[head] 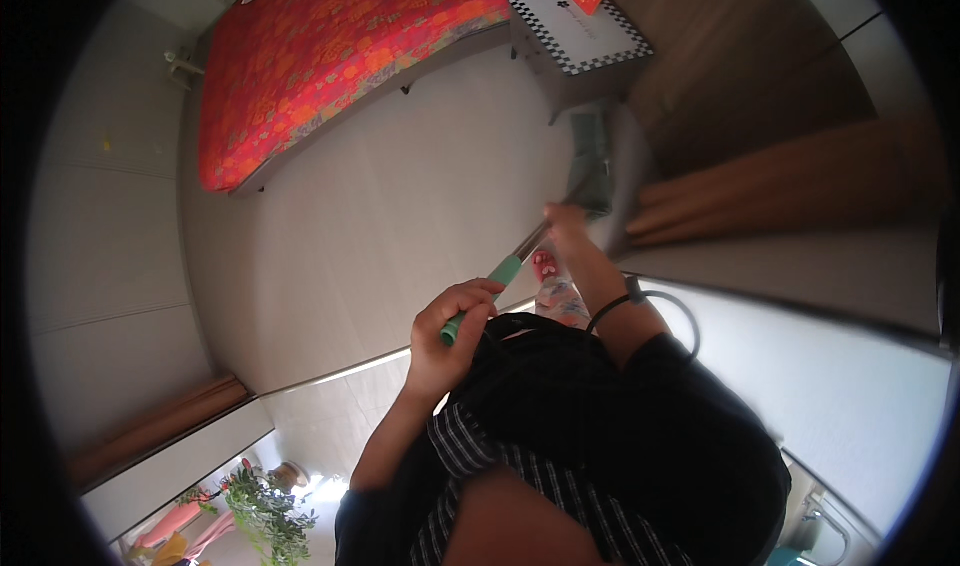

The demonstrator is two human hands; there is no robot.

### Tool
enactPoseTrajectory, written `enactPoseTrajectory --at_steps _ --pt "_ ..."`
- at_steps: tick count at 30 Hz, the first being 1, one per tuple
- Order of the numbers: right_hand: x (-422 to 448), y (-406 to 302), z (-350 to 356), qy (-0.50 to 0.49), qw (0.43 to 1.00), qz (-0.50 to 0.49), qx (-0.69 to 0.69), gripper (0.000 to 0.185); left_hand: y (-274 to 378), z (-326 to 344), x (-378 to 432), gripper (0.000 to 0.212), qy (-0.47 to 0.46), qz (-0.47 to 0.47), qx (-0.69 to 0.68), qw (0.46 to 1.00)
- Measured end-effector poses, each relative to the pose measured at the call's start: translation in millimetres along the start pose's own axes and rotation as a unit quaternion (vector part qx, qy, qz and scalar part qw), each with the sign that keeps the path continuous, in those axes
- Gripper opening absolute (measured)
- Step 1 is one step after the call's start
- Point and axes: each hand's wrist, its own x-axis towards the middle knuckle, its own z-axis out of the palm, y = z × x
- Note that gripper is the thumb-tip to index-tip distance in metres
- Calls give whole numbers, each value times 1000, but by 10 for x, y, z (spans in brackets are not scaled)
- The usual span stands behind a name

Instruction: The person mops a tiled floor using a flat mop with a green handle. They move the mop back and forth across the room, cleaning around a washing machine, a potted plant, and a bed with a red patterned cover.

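My left hand [450, 326] is closed around the green grip at the upper end of a long pole [506, 270]. Farther down, my right hand [568, 221] is wrapped around the pole's metal shaft, slightly blurred. The pole slants away from my body towards the floor. Beyond my right hand lies a flat green mop head [592, 153], blurred, on the floor by the nightstand and a grey curtain or cloth. A dark looped cord or band hangs at my right forearm.
A bed with a red floral cover [337, 63] stands ahead. To its right is a nightstand with a checkered top edge [577, 30] and a red card on it. Brown curtains [765, 180] hang at the right. Behind me at lower left is a leafy plant [266, 513].
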Motion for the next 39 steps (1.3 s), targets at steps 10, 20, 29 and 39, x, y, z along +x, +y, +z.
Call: enactPoseTrajectory --at_steps 10,20,29,39 --pt "1492 -97 -565 -40 980 21 -194 36 -421 635 1034 12 50 -169 -107 978" --pt "2176 -544 -919 -136 907 69 -392 30 -803 1075 1686 22 -82 -122 9 989" --pt "2218 -457 -1524 -169 971 126 -112 6 -690 1477 2054 10 -203 134 -41 969" --pt "1846 -533 -1443 -211 934 210 -197 25 -768 1424 1656 12 -155 161 -14 975"
